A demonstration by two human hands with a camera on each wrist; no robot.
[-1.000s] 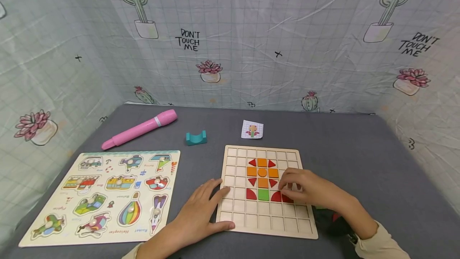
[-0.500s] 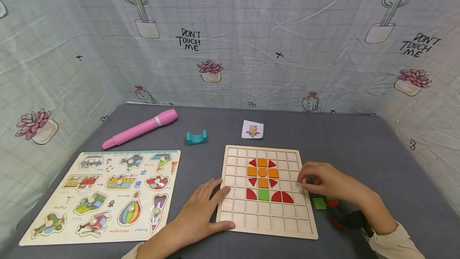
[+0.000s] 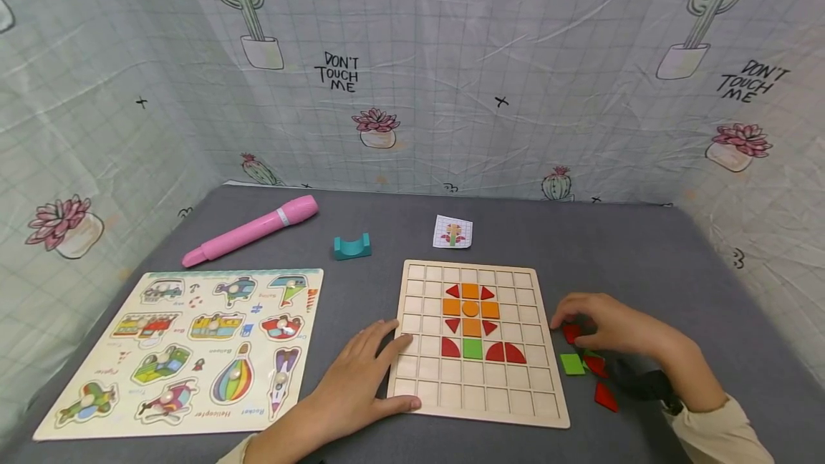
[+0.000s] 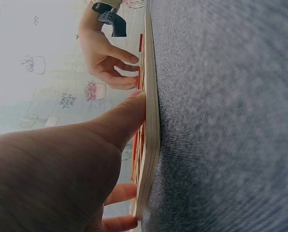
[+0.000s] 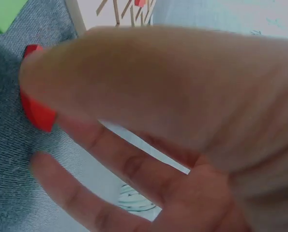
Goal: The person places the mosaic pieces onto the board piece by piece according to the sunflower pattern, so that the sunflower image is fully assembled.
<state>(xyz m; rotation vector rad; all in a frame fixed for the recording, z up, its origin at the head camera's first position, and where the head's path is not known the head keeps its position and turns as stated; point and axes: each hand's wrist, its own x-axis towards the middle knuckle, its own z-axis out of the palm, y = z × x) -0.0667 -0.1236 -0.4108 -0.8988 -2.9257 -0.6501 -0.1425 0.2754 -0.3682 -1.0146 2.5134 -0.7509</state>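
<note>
A wooden grid board (image 3: 438,396) lies on the dark cloth. Flat orange squares (image 3: 470,328), an orange circle, red triangles (image 3: 453,326), red quarter-circles (image 3: 495,353) and one green square (image 3: 473,349) form a flower shape on it. My left hand (image 3: 348,382) rests at the board's left edge, its thumb (image 4: 129,108) and fingertips touching the rim. Just right of the board, my right hand (image 3: 606,321) pinches a red piece with a curved edge (image 5: 39,113) at the cloth; the thumb hides part of it.
Loose green (image 3: 571,364) and red pieces (image 3: 606,397) lie beside the right hand. A card with a flower pattern (image 3: 452,232) sits behind the board. Further left are a teal arch block (image 3: 352,246), a pink pen-shaped object (image 3: 251,233) and a vehicle picture puzzle (image 3: 258,417).
My right hand has left the red quarter-circle at the board's right side and moved right to a loose red piece on the cloth. The left hand stays in place.
</note>
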